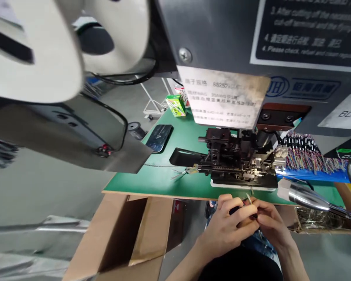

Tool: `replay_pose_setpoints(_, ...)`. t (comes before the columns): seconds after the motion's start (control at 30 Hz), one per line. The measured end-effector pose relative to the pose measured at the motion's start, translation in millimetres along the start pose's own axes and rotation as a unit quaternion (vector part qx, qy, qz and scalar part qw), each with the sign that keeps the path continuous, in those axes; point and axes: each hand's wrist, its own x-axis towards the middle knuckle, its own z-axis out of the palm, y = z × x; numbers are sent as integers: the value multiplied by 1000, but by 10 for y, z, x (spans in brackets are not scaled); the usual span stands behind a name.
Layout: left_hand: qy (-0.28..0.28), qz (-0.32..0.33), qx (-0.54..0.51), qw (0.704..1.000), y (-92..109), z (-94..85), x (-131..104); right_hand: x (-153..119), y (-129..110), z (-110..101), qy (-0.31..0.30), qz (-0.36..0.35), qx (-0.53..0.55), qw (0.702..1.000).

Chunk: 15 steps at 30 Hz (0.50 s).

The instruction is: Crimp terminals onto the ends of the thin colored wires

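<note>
My left hand [226, 220] and my right hand [272, 222] meet just in front of the green bench's near edge. Between them they grip a small bundle of thin wires [248, 200], whose light ends stick up past the fingers. A dark part of the bundle shows between my left fingers; the rest is covered by the hands. Right behind the hands stands the black metal applicator [242, 156] of a terminal crimping machine [216, 43]. Both hands are closed and clear of the machine.
A flexible metal lamp [305, 195] reaches in from the right. Behind it, many coloured wires [307, 152] lie in a blue tray [316, 175]. A phone [159, 137] and a green box [176, 105] rest on the bench [152, 181]. An open cardboard box [152, 226] stands below left.
</note>
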Motion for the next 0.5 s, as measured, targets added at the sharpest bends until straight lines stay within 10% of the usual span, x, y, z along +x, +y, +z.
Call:
replay_pose_setpoints(0.23,39,-198,-246,948,58,62,-123,25,90,-82,1,-37,51,998)
replay_pose_setpoints(0.5,-25,-467,-565,679,-12,109,80,40,198,-18,-48,-26,45,997)
